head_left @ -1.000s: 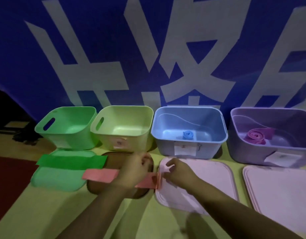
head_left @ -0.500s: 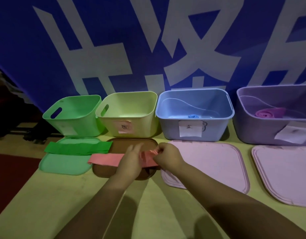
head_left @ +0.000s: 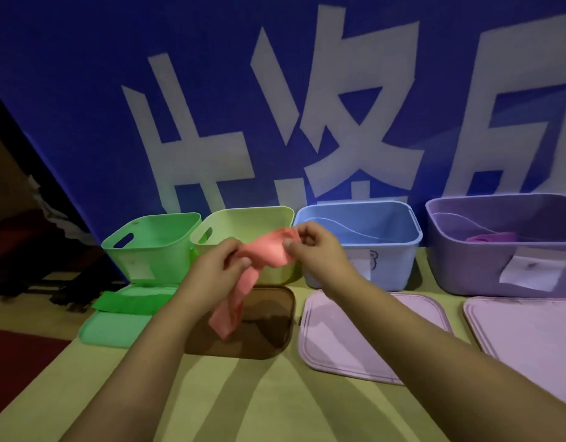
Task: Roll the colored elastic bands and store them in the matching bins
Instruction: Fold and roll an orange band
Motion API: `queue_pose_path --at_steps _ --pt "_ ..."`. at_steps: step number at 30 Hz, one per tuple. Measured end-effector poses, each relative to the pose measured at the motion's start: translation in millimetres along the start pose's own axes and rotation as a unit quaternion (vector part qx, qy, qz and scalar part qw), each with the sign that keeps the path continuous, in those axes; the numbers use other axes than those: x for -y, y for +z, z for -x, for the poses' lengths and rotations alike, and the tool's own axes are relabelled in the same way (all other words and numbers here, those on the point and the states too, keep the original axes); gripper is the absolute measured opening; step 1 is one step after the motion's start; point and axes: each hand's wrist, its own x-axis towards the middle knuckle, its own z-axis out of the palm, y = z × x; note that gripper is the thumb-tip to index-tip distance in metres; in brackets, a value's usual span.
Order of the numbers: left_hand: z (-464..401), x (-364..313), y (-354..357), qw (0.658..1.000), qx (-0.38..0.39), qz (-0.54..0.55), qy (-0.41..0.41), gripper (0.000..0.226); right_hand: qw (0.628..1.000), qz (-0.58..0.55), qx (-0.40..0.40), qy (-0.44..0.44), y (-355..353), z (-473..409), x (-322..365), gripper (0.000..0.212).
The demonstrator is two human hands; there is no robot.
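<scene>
Green band (head_left: 133, 302) lies flat on the green lid (head_left: 116, 328), not rolled yet. Left hand (head_left: 219, 274) and right hand (head_left: 312, 247) both pinch the pink band (head_left: 265, 253) in mid-air before the yellow bin (head_left: 243, 218); its tail dangles. Risk: slack tail twists, roll starts crooked, unwinds if either pinch slips.

Salmon-pink band (head_left: 269, 255), green band (head_left: 132, 303), green (head_left: 154, 240), yellow-green (head_left: 243, 224), blue (head_left: 383, 250) & purple bins (head_left: 473, 263), brown lid (head_left: 269, 317), blue backdrop (head_left: 84, 90) w/ white characters.
</scene>
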Motion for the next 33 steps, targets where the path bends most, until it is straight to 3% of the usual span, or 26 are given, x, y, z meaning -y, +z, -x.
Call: queue_pose_path --at_steps 3,11,16,21,24,28,33 --pt "16 -29 9 0.995 -0.049 0.082 0.037 0.003 0.997 -0.056 -0.033 -0.041 -16 8 11 0.010" --pt "99 -102 13 0.945 -0.068 0.282 0.149 0.003 0.980 -0.127 -0.085 -0.132 -56 90 62 0.019" --pt "185 -136 12 0.921 -0.003 0.360 0.151 0.002 0.971 -0.138 -0.109 -0.160 -79 186 90 0.024" --pt "250 -142 37 0.918 0.065 0.372 0.120 0.002 0.979 -0.037 -0.108 -0.171 -89 266 87 0.029" --pt "282 -139 51 0.908 0.116 0.387 0.106 0.022 0.983 0.023 -0.076 -0.164 -91 309 74 0.030" --pt "299 -137 51 0.866 0.025 0.478 0.144 0.037 0.985 0.047 -0.028 -0.161 -88 346 51 0.030" --pt "308 -134 56 0.867 -0.029 0.442 0.231 0.030 0.984 0.037 -0.035 -0.172 -85 361 26 0.026"
